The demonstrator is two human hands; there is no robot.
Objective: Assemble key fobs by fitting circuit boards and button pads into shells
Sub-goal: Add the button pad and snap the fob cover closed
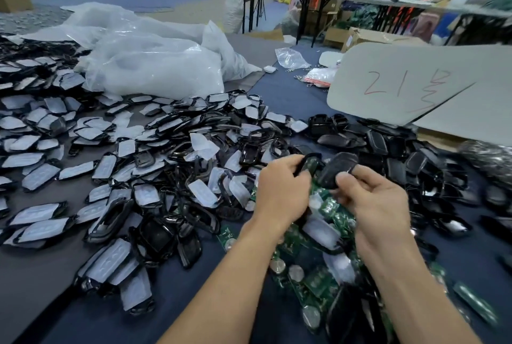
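Two fob halves held ready for mating above the parts heap.
Nearest, a loose heap of green circuit boards with round coin cells (315, 280) lies on the dark blue mat (476, 249) directly under both wrists, probably kept there for short reach. Above it, the left grip (282, 191) is closed round a black shell frame with a green board seated in it (309, 165). The right grip (374, 199) pinches a black oval shell cover (336, 173) just beside that frame, apparently presented for closing. Beyond lie black frames carrying translucent white button pads (124, 155) on the left, plain black shells (401, 155) on the right, then clear plastic bags (155, 66).
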